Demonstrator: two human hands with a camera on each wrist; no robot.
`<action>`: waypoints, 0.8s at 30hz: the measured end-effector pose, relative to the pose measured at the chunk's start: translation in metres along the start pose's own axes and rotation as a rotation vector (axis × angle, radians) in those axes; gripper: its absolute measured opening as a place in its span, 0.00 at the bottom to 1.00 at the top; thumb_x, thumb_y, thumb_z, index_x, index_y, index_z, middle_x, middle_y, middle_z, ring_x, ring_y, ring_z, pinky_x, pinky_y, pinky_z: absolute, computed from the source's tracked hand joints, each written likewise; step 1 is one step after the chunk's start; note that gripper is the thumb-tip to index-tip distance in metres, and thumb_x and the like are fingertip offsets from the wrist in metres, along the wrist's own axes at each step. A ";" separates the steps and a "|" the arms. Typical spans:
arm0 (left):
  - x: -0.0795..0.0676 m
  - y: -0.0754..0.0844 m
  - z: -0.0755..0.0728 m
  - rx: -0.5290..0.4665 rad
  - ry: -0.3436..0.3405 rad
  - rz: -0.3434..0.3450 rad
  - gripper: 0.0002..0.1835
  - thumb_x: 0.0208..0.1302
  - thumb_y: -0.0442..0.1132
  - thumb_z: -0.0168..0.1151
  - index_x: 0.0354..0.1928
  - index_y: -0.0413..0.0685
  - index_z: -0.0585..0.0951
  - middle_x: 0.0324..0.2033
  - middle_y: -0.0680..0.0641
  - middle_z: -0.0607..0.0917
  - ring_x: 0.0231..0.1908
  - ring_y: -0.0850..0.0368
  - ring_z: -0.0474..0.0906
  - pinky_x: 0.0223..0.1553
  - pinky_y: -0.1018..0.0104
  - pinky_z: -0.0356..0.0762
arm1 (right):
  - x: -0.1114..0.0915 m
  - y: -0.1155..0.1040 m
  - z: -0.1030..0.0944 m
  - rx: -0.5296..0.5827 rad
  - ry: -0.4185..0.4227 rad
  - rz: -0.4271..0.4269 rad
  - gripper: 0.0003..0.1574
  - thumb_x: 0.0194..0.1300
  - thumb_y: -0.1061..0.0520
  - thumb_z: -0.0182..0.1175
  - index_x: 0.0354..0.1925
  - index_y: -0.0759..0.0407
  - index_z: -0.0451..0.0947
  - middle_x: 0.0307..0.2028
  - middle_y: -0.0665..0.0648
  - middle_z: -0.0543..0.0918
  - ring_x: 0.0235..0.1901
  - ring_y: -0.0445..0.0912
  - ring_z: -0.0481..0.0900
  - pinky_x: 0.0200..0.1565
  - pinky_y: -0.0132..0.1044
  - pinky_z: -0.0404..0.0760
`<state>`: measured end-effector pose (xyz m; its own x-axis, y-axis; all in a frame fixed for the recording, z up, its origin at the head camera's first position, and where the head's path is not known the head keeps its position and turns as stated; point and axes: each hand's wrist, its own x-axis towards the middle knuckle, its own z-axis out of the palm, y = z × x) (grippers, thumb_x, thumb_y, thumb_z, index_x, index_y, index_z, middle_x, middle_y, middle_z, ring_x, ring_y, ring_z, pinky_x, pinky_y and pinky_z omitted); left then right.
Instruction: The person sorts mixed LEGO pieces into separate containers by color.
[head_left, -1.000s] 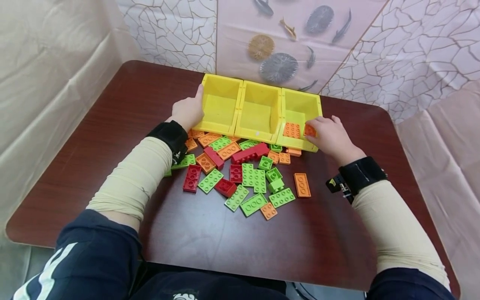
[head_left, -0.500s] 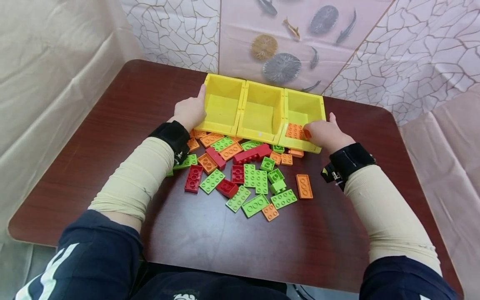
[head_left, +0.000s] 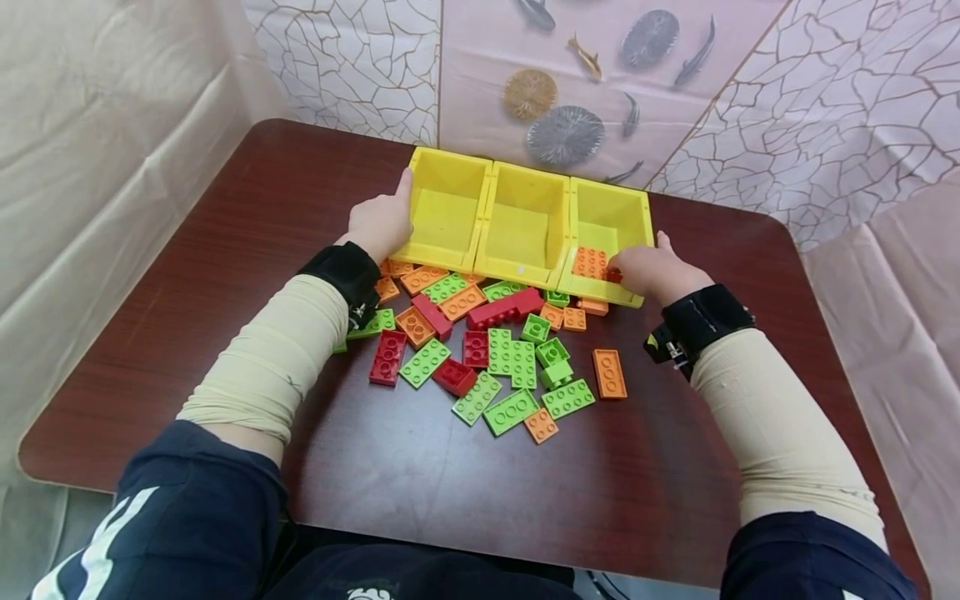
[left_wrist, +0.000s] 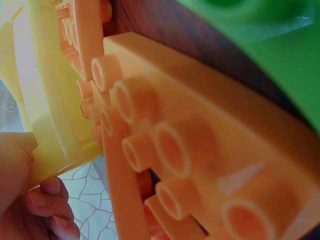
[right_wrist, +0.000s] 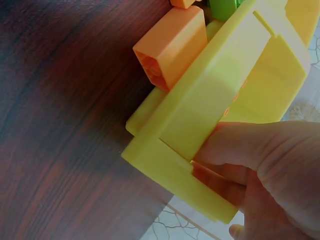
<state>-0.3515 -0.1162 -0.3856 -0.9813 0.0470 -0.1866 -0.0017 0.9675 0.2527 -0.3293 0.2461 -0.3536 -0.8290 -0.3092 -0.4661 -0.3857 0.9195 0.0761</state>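
Observation:
Three joined yellow bins [head_left: 525, 167] stand in a row at the back of the table. My left hand [head_left: 378, 223] grips the outer side of the leftmost bin; in the left wrist view its thumb [left_wrist: 15, 165] lies against the yellow wall with fingers curled below. My right hand [head_left: 660, 271] reaches over the side of the rightmost bin. At its fingertips is an orange building brick [head_left: 614, 275], mostly hidden by the hand. Beside it, inside that bin, lies another orange brick [head_left: 590, 262] with its studs up.
Many loose bricks lie in front of the bins, among them a long red brick [head_left: 504, 308], a green brick [head_left: 510, 412] and a separate orange brick [head_left: 609, 373]. The dark wooden table [head_left: 450, 475] meets a patterned cloth backdrop [head_left: 345, 67].
My right hand has shifted slightly left and farther over the bin's side, carrying the orange brick close to the one inside. My left hand keeps its hold on the bin.

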 end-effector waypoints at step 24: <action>0.000 0.000 0.001 -0.001 0.006 0.007 0.43 0.69 0.40 0.48 0.72 0.55 0.29 0.33 0.40 0.74 0.34 0.43 0.72 0.42 0.51 0.70 | -0.043 -0.027 0.018 -0.010 0.420 -0.207 0.13 0.61 0.63 0.56 0.44 0.66 0.79 0.38 0.62 0.80 0.38 0.55 0.77 0.44 0.51 0.72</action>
<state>-0.3515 -0.1161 -0.3868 -0.9824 0.0518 -0.1792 0.0045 0.9669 0.2551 -0.2755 0.2386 -0.3515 -0.8258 -0.5589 -0.0757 -0.5620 0.8266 0.0282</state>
